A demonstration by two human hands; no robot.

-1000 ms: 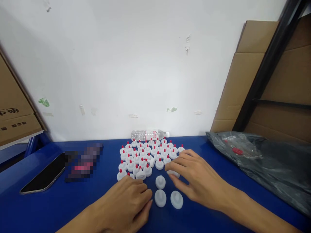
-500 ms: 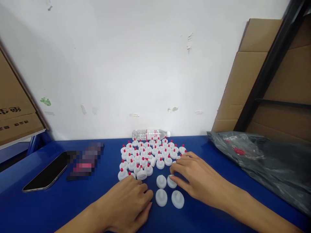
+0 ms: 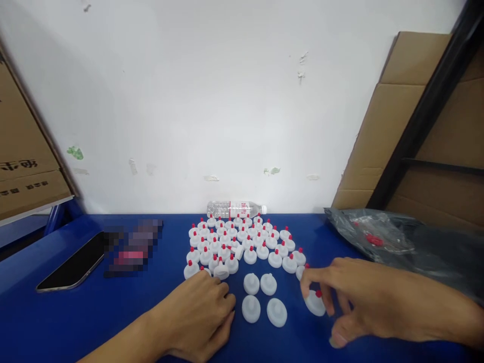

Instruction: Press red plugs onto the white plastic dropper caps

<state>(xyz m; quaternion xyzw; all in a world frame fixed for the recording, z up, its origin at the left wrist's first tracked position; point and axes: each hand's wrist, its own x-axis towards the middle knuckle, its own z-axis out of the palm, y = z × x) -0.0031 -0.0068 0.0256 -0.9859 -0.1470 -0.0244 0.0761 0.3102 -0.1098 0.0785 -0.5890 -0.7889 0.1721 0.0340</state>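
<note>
My right hand (image 3: 351,300) is at the right of the blue table, fingers bent and apart, thumb away from them. Its fingers arch over a white cap with a red tip (image 3: 314,304), which shows between them; whether they touch it I cannot tell. My left hand (image 3: 196,315) rests curled on the table, and the inside of its fingers is hidden. Between the hands lie several white caps without red tips (image 3: 251,308). Behind them spreads a large group of red-tipped white caps (image 3: 250,255). One such cap (image 3: 221,272) lies tipped over near my left knuckles.
A clear plastic bottle (image 3: 236,209) lies on its side against the white wall. On the left are a phone (image 3: 73,264) and a blurred-out flat item (image 3: 134,249). Grey plastic sheeting (image 3: 423,242) with a clear bag of red pieces (image 3: 375,240) covers the right side.
My right hand has moved right and toward me, off the untipped caps, and its fingers have spread. Red-tipped caps it had covered now show. My left hand stays in place.
</note>
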